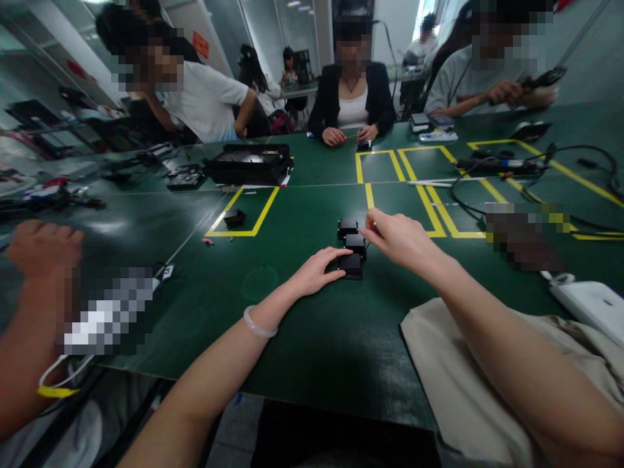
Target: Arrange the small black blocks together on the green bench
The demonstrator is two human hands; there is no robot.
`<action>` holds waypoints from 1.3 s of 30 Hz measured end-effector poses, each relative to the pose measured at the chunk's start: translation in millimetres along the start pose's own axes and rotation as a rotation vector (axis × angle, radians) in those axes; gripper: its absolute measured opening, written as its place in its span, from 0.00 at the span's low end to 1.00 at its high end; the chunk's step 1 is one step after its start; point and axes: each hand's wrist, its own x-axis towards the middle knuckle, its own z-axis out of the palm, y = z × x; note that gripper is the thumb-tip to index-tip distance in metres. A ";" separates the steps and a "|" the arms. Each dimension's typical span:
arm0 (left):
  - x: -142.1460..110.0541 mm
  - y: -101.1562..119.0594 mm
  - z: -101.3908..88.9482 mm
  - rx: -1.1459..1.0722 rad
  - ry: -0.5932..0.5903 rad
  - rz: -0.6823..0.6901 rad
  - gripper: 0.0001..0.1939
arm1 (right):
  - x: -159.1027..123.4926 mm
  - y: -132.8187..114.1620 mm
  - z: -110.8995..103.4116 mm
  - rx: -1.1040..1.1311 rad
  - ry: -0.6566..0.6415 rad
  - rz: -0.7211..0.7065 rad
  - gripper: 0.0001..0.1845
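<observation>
Three small black box-shaped parts stand in a short row on the green table: a far box (348, 226), a middle box (355, 243) and a near box (351, 264). My left hand (316, 270), with a pale bangle at the wrist, holds the near box, its thumb on the near side and its fingers along the far side. My right hand (397, 237) is closed in a pinch just right of the middle box. A thin dark sliver shows below its fingertips; what it grips is too small to make out.
Yellow tape (266, 211) outlines areas on the green table (302, 338). A black tray (248, 162) and a small black part (234, 217) lie left. Black cables (463, 201) and beige cloth (439, 344) lie right. A co-worker's arm (43, 279) is at left; other people sit opposite.
</observation>
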 end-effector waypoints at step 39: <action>-1.6 -0.5 -2.8 -0.022 0.010 -0.021 0.23 | 2.4 2.8 3.8 0.066 0.013 0.010 0.11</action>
